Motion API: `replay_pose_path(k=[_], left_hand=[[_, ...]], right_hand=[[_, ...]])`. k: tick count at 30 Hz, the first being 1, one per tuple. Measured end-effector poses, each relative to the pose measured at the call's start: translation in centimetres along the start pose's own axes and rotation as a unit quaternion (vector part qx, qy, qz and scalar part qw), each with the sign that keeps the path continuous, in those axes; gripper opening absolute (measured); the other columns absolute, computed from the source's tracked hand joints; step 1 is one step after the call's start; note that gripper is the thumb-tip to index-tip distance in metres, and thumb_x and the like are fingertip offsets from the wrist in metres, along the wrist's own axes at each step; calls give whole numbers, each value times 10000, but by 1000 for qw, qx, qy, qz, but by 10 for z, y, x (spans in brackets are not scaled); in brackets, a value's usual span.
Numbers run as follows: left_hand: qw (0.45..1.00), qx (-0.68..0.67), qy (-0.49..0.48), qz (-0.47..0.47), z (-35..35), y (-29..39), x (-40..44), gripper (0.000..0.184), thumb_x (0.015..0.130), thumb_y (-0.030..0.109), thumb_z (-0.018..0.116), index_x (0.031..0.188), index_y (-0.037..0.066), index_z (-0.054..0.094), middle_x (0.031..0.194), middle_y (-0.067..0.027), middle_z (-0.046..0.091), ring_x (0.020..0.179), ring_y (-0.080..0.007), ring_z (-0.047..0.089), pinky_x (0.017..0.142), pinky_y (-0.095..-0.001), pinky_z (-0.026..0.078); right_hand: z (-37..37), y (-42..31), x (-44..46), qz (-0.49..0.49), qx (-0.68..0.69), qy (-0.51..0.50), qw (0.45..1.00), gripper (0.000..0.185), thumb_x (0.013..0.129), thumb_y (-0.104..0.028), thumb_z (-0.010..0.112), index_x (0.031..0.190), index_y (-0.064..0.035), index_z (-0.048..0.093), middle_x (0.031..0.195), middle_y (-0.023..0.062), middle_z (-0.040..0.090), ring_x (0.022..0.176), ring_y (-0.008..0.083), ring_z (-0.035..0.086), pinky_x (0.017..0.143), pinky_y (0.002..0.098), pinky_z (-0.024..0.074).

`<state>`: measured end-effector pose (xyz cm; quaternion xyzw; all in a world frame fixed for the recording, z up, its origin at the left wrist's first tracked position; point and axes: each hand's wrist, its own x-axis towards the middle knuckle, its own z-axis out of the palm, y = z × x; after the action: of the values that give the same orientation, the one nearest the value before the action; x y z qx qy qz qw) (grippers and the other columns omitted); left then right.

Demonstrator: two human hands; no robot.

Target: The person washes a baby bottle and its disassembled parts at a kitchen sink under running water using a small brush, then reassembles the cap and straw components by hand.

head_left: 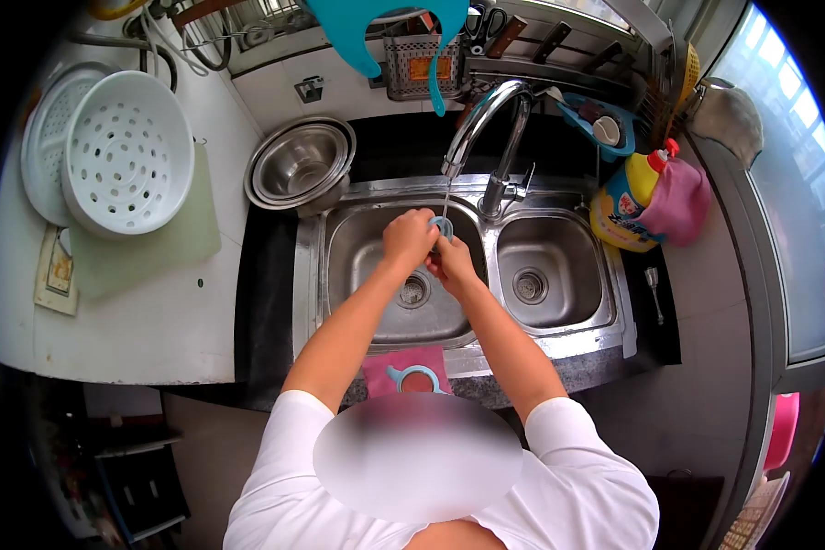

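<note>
Over the large left sink basin, both my hands hold a small light-blue, ring-shaped piece under a thin stream of water. My left hand grips it from the left, with fingers closed at its edge. From below and to the right, my right hand pinches it; those fingertips are partly hidden. The exact kind of piece is too small to tell. Above it arches the chrome faucet. At the counter's front edge, a light-blue ring-shaped part with a side handle lies on a pink cloth.
Nested steel bowls stand left of the faucet. A white colander leans by a pale green board. On the right are a smaller basin, a yellow detergent bottle, a pink cloth and a small metal utensil.
</note>
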<state>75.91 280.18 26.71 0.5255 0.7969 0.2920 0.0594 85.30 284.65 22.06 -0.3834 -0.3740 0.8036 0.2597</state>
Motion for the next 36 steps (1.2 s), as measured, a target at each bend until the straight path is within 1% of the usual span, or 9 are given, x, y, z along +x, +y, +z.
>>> replay_pose_path(k=[3,8,11,18,21,22,27,30,36], left_hand=[[997,-65,52,3,-4,-1,0,245,710,270,568,901,126,618,854,-109,611,778,-293,587,665,-405,462],[989,69,-122,-41,-24,-5,5,254,692,297,577,868,118,615,817,-116,622,780,-311,590,674,-414,468],[992,53,-111,-41,-20,-4,5,242,704,298,568,840,101,603,784,-131,616,755,-335,584,659,-423,463],[988,-139,64,-36,17,2,3,208,771,251,537,842,59,577,659,-166,569,603,-315,564,560,-398,430],[974,-204,40,-88,21,-16,0,239,756,275,565,893,81,594,649,-125,571,580,-247,560,561,-355,436],[983,-167,-9,-79,17,-22,-1,245,745,287,570,891,93,601,667,-115,584,604,-247,570,575,-350,442],[986,-21,-151,-60,-8,-20,-2,280,724,338,551,885,116,609,775,-126,622,739,-303,598,653,-389,460],[984,73,-149,-69,-4,-17,-1,273,745,318,517,889,98,589,815,-163,614,780,-358,574,674,-428,449],[990,-104,-30,-94,12,-4,-4,230,790,271,475,882,76,557,789,-186,599,764,-400,547,663,-449,435]], right_hand=[[-7,-6,12,-135,-150,12,979,164,818,-170,499,888,-22,482,647,66,537,450,131,515,374,247,397],[-17,-52,17,-405,-706,-72,576,206,722,-119,553,912,-73,489,853,151,584,691,316,588,579,413,463],[-14,-62,18,-454,-690,-81,558,202,718,-112,560,906,-77,495,844,136,584,686,311,590,569,417,463],[15,-7,8,-142,-3,83,986,161,861,-240,466,916,-90,485,681,3,534,561,94,496,462,255,406],[11,1,18,-59,104,65,991,158,850,-233,471,891,-85,510,720,-3,556,590,102,509,482,262,404],[-12,13,41,-174,-121,46,976,156,837,-226,483,878,-81,521,728,13,562,600,111,516,496,274,409],[-24,-29,25,-399,-667,-20,629,204,751,-146,549,917,-33,513,798,140,584,715,320,559,563,375,440],[-16,-36,29,-479,-659,-53,578,258,748,-128,557,992,-62,501,756,136,574,684,313,560,554,368,448],[3,15,29,-264,-134,95,950,215,819,-107,489,1033,-125,494,786,34,570,662,134,563,503,301,447]])
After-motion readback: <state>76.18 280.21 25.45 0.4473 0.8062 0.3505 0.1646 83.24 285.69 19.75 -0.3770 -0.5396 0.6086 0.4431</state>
